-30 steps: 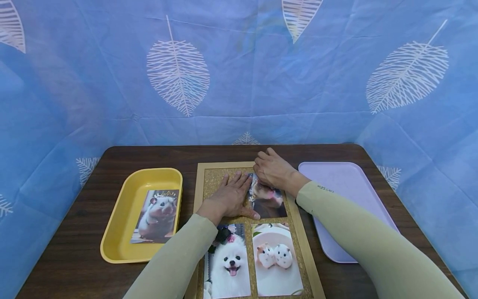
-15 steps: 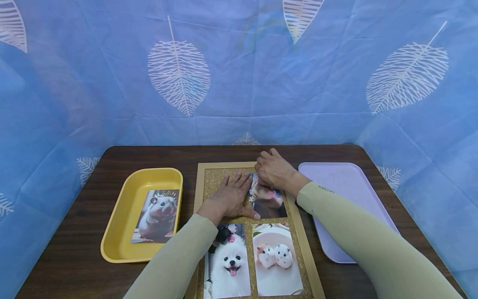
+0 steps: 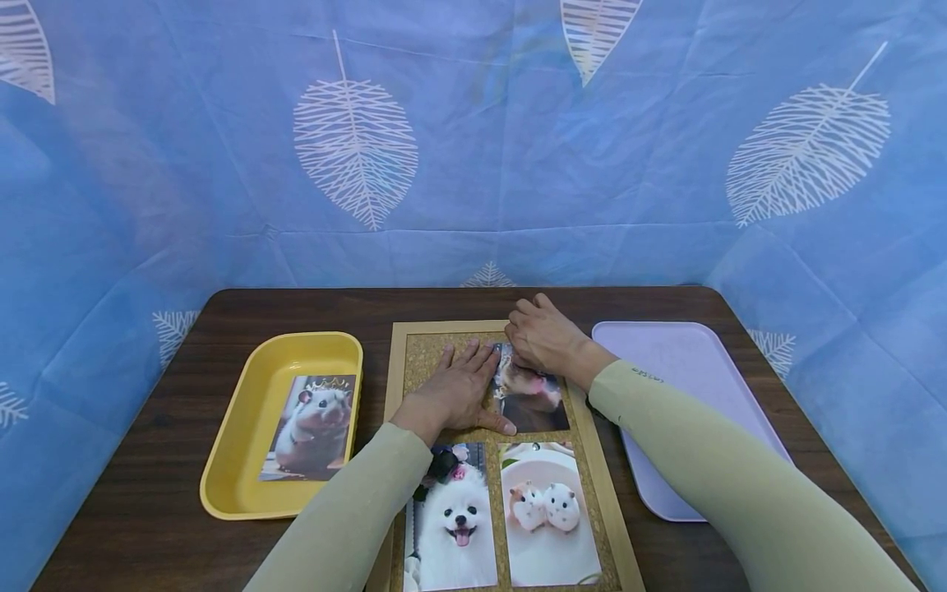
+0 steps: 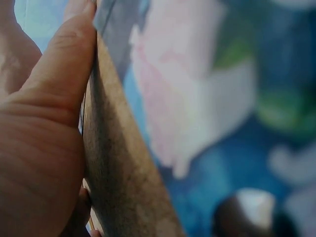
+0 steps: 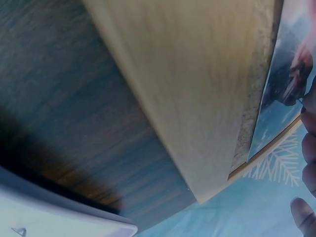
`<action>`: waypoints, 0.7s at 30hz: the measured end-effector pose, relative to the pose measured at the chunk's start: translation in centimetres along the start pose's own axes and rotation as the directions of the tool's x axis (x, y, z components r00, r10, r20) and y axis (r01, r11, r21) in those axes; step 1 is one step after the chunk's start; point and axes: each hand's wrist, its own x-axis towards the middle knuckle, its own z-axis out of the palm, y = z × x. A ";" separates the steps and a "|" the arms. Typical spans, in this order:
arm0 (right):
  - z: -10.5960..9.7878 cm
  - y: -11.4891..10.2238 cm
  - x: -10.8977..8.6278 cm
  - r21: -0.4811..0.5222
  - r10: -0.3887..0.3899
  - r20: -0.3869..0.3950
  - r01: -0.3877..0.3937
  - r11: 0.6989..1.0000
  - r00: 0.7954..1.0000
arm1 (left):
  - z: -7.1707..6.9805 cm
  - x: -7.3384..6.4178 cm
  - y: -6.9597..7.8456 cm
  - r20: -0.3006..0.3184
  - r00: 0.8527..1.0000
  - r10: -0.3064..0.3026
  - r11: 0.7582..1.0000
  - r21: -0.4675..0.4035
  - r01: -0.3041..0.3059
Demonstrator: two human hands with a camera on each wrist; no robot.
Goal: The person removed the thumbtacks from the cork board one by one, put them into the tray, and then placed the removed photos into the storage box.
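Left hand (image 3: 455, 395), fingers spread, rests on the framed corkboard (image 3: 425, 353), thumb across the lower left corner of the upper photo (image 3: 536, 404); right hand (image 3: 547, 335), fingers curled, is at that photo's top, and whether it pinches anything cannot be told. Dark table (image 3: 296, 308) beneath; lavender tray (image 3: 691, 395) at right, yellow tray (image 3: 240, 469) at left. Upper photo: board's upper right, partly covered. Below it: rodent-pair photo (image 3: 551, 526) beside white-dog photo (image 3: 460, 526). Within yellow tray: crowned-rodent photo (image 3: 314, 427).
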 end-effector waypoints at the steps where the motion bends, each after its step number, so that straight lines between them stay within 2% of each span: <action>1: 0.0 0.0 0.0 -0.001 -0.001 -0.002 0.001 1.000 1.000 | 0.0 0.0 0.0 0.001 1.000 0.000 1.000 -0.002 0.000; 14: -0.3 0.2 -0.2 -0.008 -0.003 -0.025 0.003 1.000 1.000 | -0.1 0.1 0.1 0.003 1.000 0.005 1.000 -0.018 -0.005; 21: -1.1 0.7 -0.2 0.008 0.009 -0.048 -0.008 1.000 0.999 | 0.0 0.1 0.2 0.003 1.000 -0.013 1.000 0.001 0.013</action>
